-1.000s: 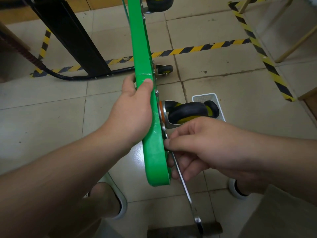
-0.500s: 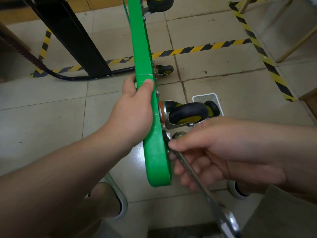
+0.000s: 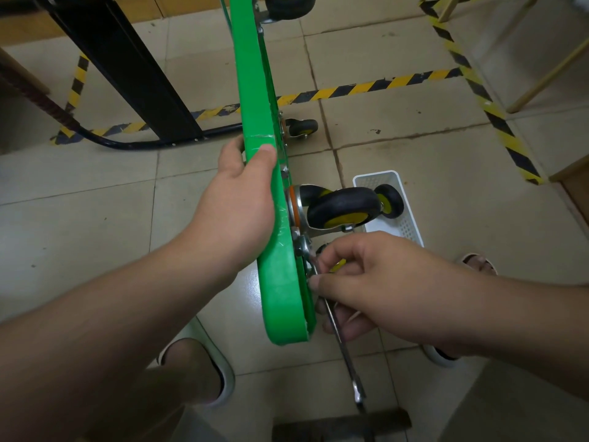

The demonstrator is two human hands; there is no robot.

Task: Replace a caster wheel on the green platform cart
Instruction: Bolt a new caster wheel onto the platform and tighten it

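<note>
The green flat-decked platform cart [image 3: 259,129] stands on its edge on the beige tiled floor [image 3: 439,186], running from the near centre to the far top of the scene, its underside facing right. The left hand [image 3: 237,205] grips the deck's upper edge from the left. Its thumb lies across the edge and its fingers are wrapped round the left face, where they are out of sight.

On the right face, just past the left hand, a black rubber caster wheel with a yellow hub [image 3: 344,207] sticks out to the right in its silver metal fork. The right hand [image 3: 382,288] is just near of that wheel, close against the deck. Its fingers are curled round a slim silver metal wrench [image 3: 345,352], with the thumb and forefinger pinched near its head. The head sits at the caster's mounting plate, and the shaft slants down and toward the near right, ending in an open jaw low over the floor.

A white perforated plastic basket [image 3: 406,229] sits on the floor right of the wheel and holds a second black and yellow wheel [image 3: 390,200]. A smaller black caster [image 3: 302,127] is mounted further along the deck, and another [image 3: 288,6] at the far end. Yellow and black striped tape [image 3: 366,89] crosses the floor beyond.
</note>
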